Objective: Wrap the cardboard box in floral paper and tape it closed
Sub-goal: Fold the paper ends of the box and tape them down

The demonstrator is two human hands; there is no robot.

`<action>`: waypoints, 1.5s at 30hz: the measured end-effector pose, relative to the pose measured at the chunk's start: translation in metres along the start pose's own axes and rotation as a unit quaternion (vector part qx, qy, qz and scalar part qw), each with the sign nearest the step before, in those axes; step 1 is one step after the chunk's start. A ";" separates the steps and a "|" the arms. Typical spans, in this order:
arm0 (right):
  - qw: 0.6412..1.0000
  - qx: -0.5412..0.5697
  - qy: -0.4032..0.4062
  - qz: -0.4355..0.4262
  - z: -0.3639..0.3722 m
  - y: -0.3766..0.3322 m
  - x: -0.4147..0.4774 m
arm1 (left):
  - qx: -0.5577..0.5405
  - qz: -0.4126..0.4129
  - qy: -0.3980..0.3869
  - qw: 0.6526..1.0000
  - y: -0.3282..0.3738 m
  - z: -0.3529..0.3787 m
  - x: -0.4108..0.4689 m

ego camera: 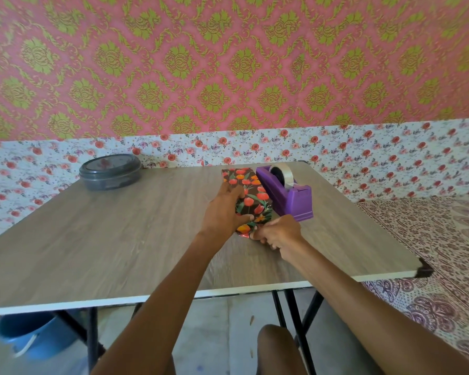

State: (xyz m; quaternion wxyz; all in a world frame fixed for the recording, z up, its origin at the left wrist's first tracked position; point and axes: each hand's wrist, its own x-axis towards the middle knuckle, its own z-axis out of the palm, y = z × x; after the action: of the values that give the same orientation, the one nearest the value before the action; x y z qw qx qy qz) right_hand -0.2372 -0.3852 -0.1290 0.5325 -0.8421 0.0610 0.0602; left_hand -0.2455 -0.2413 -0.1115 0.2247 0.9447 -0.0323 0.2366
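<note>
We look down from head height. A wall (228,63) papered in pink with green damask fills the far half of the scene, with a band of small red roses below it.

In front of it stands a wood-grain folding counter (92,239) with a white edge and black legs. Its right near corner is chipped dark. A bed (431,239) under a maroon-patterned sheet runs along the counter's right side. A blue bucket (30,336) sits on the floor under the near left corner. A grey, round, lidded container (110,171) rests at the far left of the counter.

A purple tape dispenser (287,196), holding a clear roll, stands right of centre and is angled from near right to far left.

The wrapped box (251,193) lies just beside the dispenser's left flank. Its long axis runs near to far, and its far end leans slightly left and sits close to the counter's far edge. Dark floral paper (255,201) with red and orange tulips covers it. The counter stretches broadly to its left and toward us, while the dispenser closes off its right.

The left hand (222,212) holds the box from the left, its grip bent over the top with the thumb stretched across the near end. The right hand (278,234) is at the near end, its grip curled tight and pinching the loose paper there.
</note>
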 end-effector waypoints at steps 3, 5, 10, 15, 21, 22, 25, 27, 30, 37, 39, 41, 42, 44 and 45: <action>0.999 -0.028 -0.009 -0.032 -0.001 0.001 -0.002 | 0.000 -0.001 0.002 1.000 0.000 0.002 0.000; 0.995 -0.060 -0.013 -0.085 -0.004 0.005 -0.004 | -0.001 -0.003 0.000 1.000 -0.001 0.003 -0.001; 0.965 -0.119 -0.018 -0.233 -0.011 0.017 -0.013 | -0.024 -0.007 0.000 1.000 -0.002 0.002 0.000; 0.947 -0.147 -0.057 -0.279 -0.017 0.024 -0.011 | 0.037 -0.017 -0.012 0.999 -0.006 0.013 -0.002; 0.965 -0.104 -0.052 -0.237 -0.024 0.026 -0.012 | 0.080 -0.024 0.021 0.996 -0.007 0.020 -0.004; 0.971 -0.090 -0.050 -0.215 -0.025 0.025 -0.012 | 0.082 -0.028 0.018 0.996 -0.007 0.020 -0.004; 0.983 -0.058 -0.044 -0.166 -0.024 0.021 -0.011 | 0.073 -0.041 0.008 0.996 -0.004 0.021 -0.004; 0.984 -0.049 -0.036 -0.165 -0.021 0.019 -0.011 | 0.056 -0.044 0.012 0.997 -0.004 0.021 -0.003; 0.982 -0.066 -0.040 -0.171 -0.016 0.017 -0.011 | 0.087 -0.032 0.020 0.995 -0.002 0.019 -0.001; 0.978 -0.060 0.076 -0.186 -0.006 0.014 -0.008 | -0.091 -0.126 0.121 0.980 -0.004 0.015 -0.018; 0.960 -0.067 0.125 -0.242 -0.004 0.007 -0.004 | -0.144 -0.175 0.143 0.964 -0.010 0.011 -0.028; 0.945 -0.052 0.137 -0.293 0.001 -0.005 -0.001 | -0.144 -0.192 0.148 0.959 -0.016 0.006 -0.037; 0.938 -0.053 0.134 -0.315 0.005 -0.012 -0.002 | -0.138 -0.198 0.150 0.959 -0.019 0.002 -0.040; 0.925 -0.045 0.126 -0.355 0.010 -0.022 -0.004 | -0.141 -0.201 0.155 0.957 -0.022 -0.004 -0.042; 0.919 -0.033 0.121 -0.374 0.012 -0.026 -0.005 | -0.137 -0.202 0.158 0.957 -0.024 -0.009 -0.042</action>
State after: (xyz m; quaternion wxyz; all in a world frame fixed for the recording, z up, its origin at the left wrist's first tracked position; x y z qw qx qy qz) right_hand -0.2385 -0.3633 -0.1105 0.4764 -0.8214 -0.1965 -0.2443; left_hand -0.2829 -0.2174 -0.1335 0.3969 0.8425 0.1631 0.3256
